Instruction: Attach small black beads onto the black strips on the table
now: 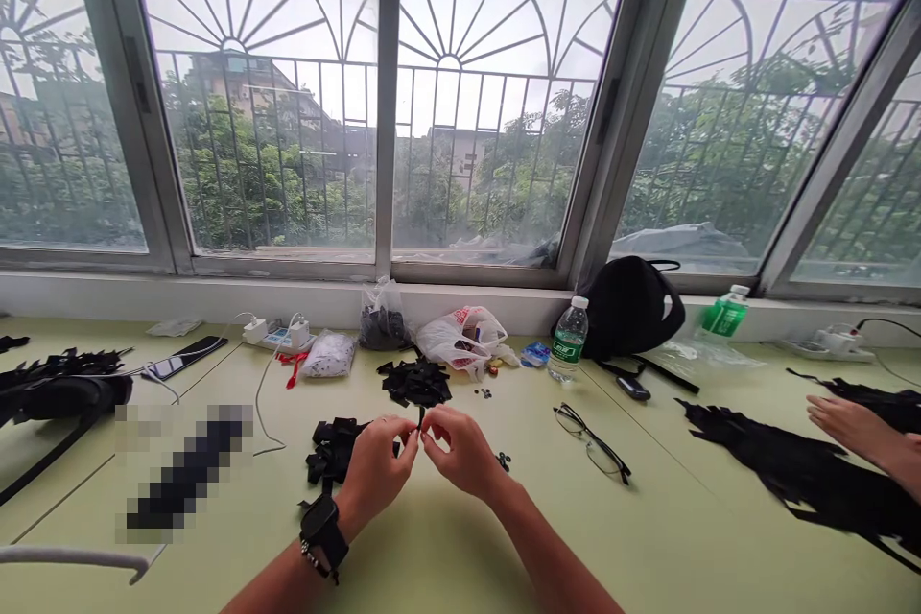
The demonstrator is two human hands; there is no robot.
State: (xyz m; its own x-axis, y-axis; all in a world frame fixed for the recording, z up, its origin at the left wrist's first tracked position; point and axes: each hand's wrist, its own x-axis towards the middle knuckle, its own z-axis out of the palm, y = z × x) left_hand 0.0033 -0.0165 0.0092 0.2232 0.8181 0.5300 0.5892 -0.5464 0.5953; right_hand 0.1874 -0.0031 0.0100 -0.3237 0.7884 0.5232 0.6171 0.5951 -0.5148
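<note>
My left hand (378, 465) and my right hand (460, 449) meet in front of me above the pale green table (446, 547), fingers pinched together on a small black piece (420, 420) held between them. A black watch (321, 526) sits on my left wrist. Just behind my left hand lies a pile of small black pieces (332, 449). A second black pile (415, 382) rests farther back, beyond both hands. A few tiny black bits (503, 460) lie right of my right hand.
Eyeglasses (591, 442), a water bottle (568, 340), plastic bags (461, 338), a black backpack (629, 305), a phone (185, 356) and a power strip (277, 336) lie along the back. Another person's hand (856, 429) rests on black strips (798, 470) at right.
</note>
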